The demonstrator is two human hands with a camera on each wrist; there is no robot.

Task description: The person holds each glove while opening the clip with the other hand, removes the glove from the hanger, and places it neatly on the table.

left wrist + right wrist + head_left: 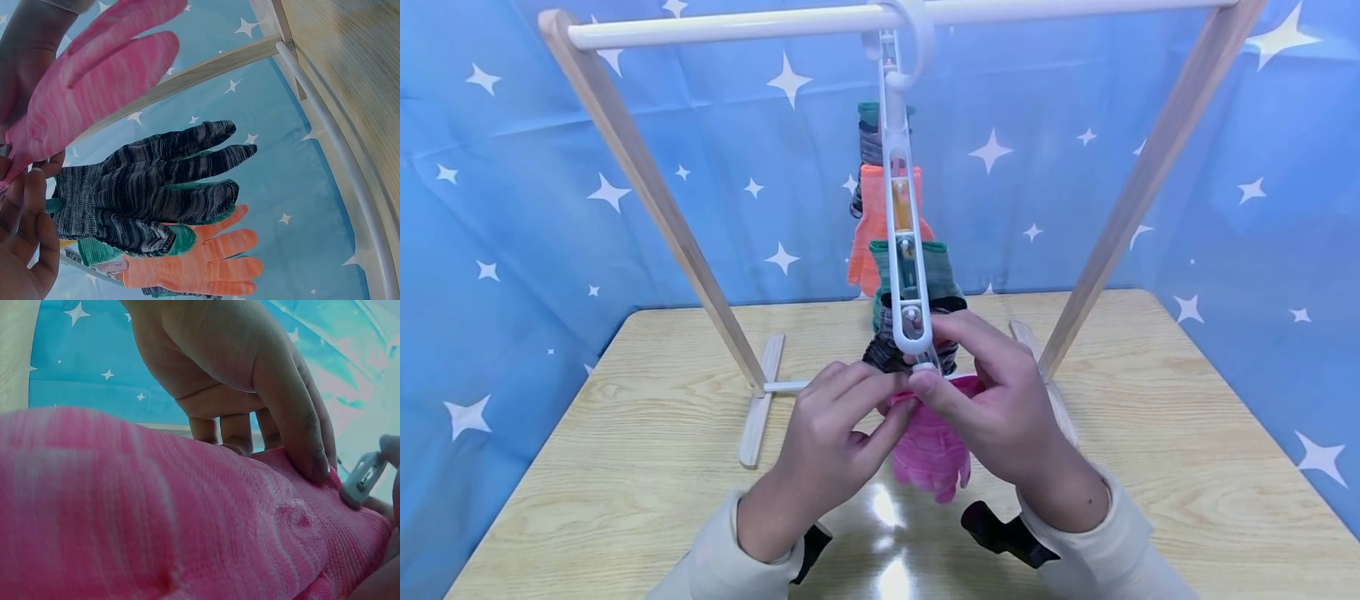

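A pink knitted glove [931, 450] hangs fingers down below the near end of a white hanger [912, 333] fitted with clips. My left hand [842, 417] pinches the glove's cuff between thumb and fingers. On the other side my right hand [1007, 400] grips the end clip [927, 360], its thumb at the clip's lower end, right over the cuff. In the right wrist view the white clip [362, 480] sits at the cuff's edge. Behind the hands a black-and-grey striped glove [140, 181] and an orange glove [219, 262] hang from the hanger.
The hanger hooks over the white bar [737, 25] of a wooden stand [655, 192], whose feet [762, 400] rest on a light wooden table [625, 467]. Green-cuffed gloves also hang along the hanger. A blue curtain [715, 208] with white stars surrounds the table.
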